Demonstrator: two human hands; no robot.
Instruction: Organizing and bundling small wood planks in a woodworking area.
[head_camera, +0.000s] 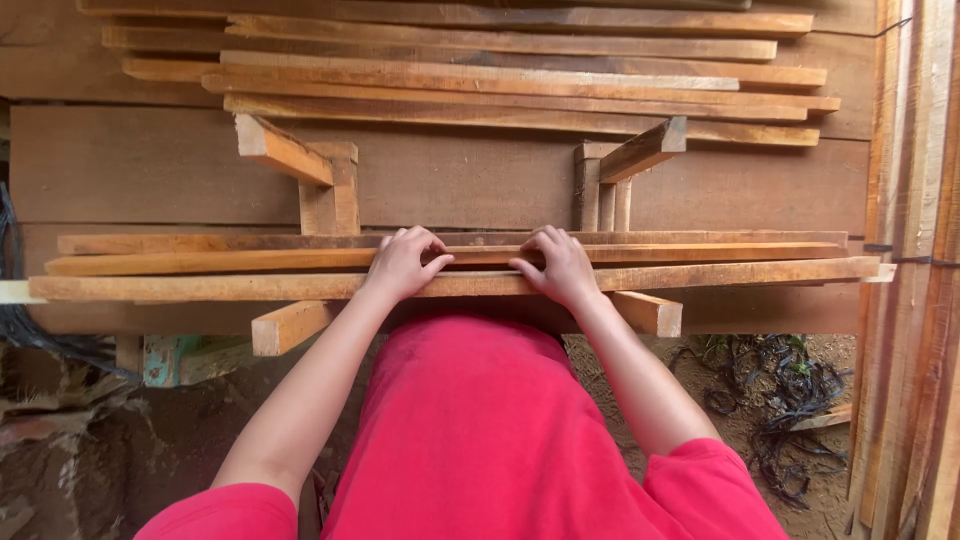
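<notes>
Both hands rest on a small stack of long wooden slats laid crosswise on two wooden brackets, seen from above. The left hand (403, 263) lies palm-down with its fingers curled over the middle slat (220, 262), thumb stretched toward the right along the near edge; the right hand (560, 266) mirrors it just beside, fingers bent over the same slat and thumb pointing left. The two thumbs are near each other but apart. Neither hand is closed around anything: both press down on the wood with bent fingers, and whether the fingertips hook over the far edge is hard to tell from this angle. The near slat (720, 274) lies just in front of the hands, touching the middle one, and a far slat (700, 238) lies behind it. All three span the left bracket (290, 325) and the right bracket (650, 312), whose ends stick out toward the person beneath the slats. Further back, a second pile of slats (500, 75) rests on the upper arms of the same brackets, against a wall of broad planks (150, 165). The person wears a red garment (470, 430) with short sleeves. Below lies bare earth, with a tangle of dark cable (790, 400) on the right, and upright boards (915, 300) stand along the right edge.
</notes>
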